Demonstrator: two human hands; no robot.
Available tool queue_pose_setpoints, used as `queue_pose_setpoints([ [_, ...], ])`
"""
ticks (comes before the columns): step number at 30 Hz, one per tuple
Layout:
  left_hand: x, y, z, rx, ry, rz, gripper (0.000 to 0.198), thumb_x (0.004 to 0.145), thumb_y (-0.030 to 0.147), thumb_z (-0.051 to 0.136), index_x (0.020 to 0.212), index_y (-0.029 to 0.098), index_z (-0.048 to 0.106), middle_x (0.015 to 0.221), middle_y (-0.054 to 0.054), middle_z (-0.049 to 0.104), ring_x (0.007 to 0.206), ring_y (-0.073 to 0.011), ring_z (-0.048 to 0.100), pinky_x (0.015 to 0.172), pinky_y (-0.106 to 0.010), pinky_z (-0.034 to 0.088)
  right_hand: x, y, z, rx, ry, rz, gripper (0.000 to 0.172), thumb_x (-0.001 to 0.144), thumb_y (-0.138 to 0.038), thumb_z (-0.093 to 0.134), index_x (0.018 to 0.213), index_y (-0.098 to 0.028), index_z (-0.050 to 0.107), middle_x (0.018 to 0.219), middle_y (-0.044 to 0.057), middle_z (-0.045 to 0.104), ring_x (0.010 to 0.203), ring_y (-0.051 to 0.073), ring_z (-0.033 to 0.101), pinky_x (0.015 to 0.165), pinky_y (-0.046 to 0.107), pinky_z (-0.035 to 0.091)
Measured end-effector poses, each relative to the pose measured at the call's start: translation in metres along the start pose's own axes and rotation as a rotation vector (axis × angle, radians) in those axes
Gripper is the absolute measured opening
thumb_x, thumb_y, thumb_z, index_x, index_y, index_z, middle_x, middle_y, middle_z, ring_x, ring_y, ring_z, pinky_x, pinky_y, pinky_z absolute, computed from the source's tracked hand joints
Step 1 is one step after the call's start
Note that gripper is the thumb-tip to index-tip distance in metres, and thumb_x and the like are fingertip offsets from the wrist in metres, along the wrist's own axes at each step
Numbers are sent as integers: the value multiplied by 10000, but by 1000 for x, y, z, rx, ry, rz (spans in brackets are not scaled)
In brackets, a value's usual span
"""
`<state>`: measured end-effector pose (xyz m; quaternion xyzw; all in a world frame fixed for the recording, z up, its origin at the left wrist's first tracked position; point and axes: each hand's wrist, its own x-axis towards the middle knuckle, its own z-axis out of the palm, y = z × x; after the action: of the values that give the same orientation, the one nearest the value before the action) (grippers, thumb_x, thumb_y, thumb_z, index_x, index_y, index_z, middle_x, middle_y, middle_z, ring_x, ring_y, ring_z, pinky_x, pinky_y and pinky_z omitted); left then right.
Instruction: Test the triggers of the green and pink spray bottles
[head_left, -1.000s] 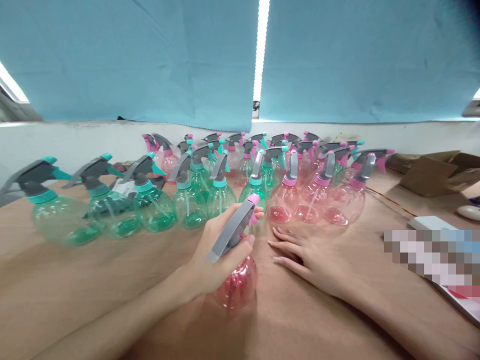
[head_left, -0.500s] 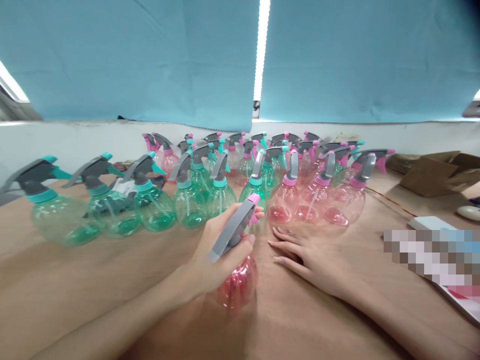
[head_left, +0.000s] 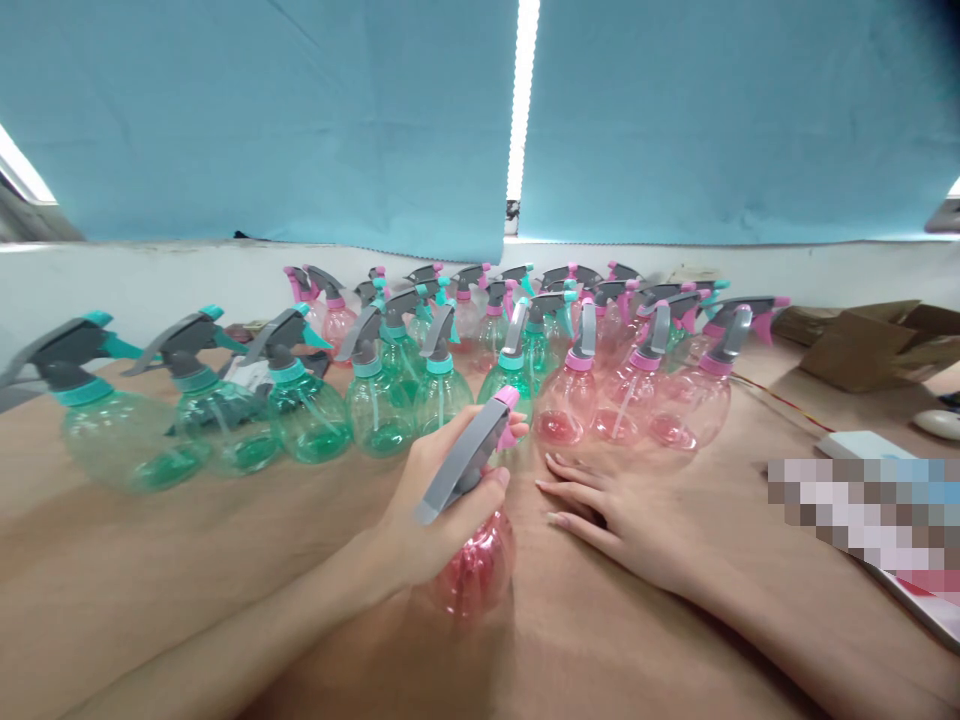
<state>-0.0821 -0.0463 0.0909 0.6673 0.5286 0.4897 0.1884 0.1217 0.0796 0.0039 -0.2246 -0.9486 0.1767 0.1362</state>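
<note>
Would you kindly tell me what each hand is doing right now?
Left hand: closed around the neck of a pink bottle.
Right hand: open, holding nothing, on the table.

Front row, left to centre: I count six green spray bottles (head_left: 311, 425). Front row, right of centre: three pink spray bottles (head_left: 562, 405). Lower centre: one more pink spray bottle (head_left: 474, 572). Cluster behind (head_left: 491, 330), mid-frame: more than ten by my count, overlap hides exact number. Upper frame: two blue cloth panels (head_left: 262, 120). Lower centre: two hands, left hand (head_left: 431, 500) and right hand (head_left: 630, 515).
</note>
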Motion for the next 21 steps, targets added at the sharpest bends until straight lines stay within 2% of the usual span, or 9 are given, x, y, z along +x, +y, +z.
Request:
queue_pose_setpoints([
  [7, -1, 0, -3, 3, -29, -24, 177, 831, 185, 481, 986, 225, 555, 621, 65, 402, 501, -106, 348, 511, -268, 313, -1, 3, 3, 12, 12, -8, 411, 961, -452, 490, 1304, -257, 603, 1458, 71, 478, 1352, 280, 433, 1106, 500, 374],
  [13, 0, 1, -4, -24, -56, -44, 116, 788, 184, 465, 873, 197, 542, 768, 12, 563, 637, -130, 494, 546, -274, 323, -1, 1, 2, -10, -12, -7, 418, 973, -437, 472, 1316, -231, 594, 1468, 85, 459, 1366, 276, 412, 1112, 490, 366],
  [16, 0, 1, -5, -26, -51, -31, 93, 781, 188, 463, 843, 195, 531, 766, 7, 555, 693, -150, 527, 568, -281, 338, 0, 0, 0, -9, -4, -9, 416, 971, -435, 477, 1316, -234, 594, 1471, 81, 455, 1367, 278, 410, 1111, 491, 368],
  [21, 0, 1, -6, -4, -66, -35, 84, 799, 187, 462, 853, 199, 525, 749, 11, 541, 679, -150, 524, 564, -281, 344, 0, -2, -1, 2, -7, 0, 415, 966, -442, 484, 1305, -235, 605, 1467, 85, 460, 1358, 288, 423, 1105, 503, 373],
])
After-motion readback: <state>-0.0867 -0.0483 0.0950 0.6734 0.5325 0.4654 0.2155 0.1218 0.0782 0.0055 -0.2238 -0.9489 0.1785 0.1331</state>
